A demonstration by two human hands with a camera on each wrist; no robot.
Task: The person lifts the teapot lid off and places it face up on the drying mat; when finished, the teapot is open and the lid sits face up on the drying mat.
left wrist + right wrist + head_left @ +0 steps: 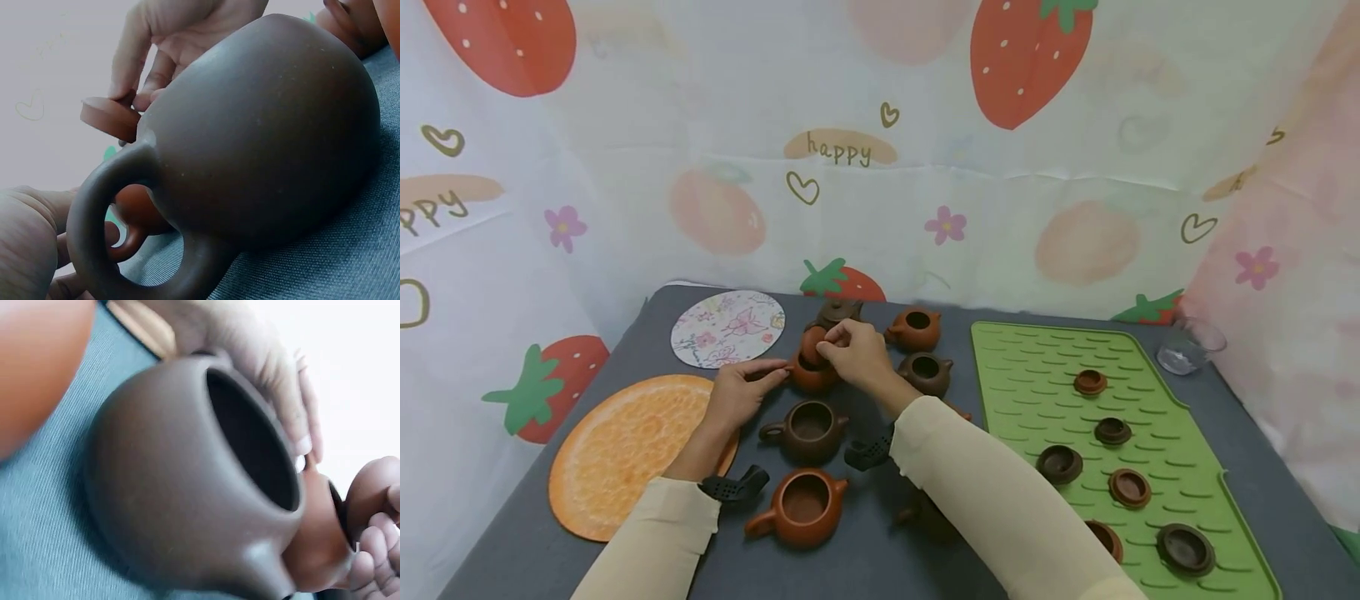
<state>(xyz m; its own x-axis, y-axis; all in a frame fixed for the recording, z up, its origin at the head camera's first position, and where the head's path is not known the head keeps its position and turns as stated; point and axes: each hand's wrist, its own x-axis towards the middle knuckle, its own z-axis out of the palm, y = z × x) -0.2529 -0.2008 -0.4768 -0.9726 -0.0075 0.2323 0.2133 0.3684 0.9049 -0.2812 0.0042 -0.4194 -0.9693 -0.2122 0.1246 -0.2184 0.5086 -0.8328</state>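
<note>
In the head view, my left hand (737, 396) pinches the small handle of a reddish-brown teapot (812, 381) between thumb and fingertips. My right hand (859, 357) holds a reddish lid (812, 342) tilted above that teapot's opening. The left wrist view shows the lid (103, 117) pinched by its knob, clear of the teapot. A dark brown teapot (269, 125) fills much of that view and hides part of both hands. From the right wrist, the dark teapot (181, 487) stands in front of the reddish teapot (319, 531), whose mouth faces the lid (370, 490).
Other lidless teapots surround my hands, including an orange-brown one (805, 508) nearest me. A dark teapot (838, 312) stands at the back. Several lids lie on the green mat (1022, 375) at right, beside a glass cup (1187, 346). Two round mats (625, 454) lie at left.
</note>
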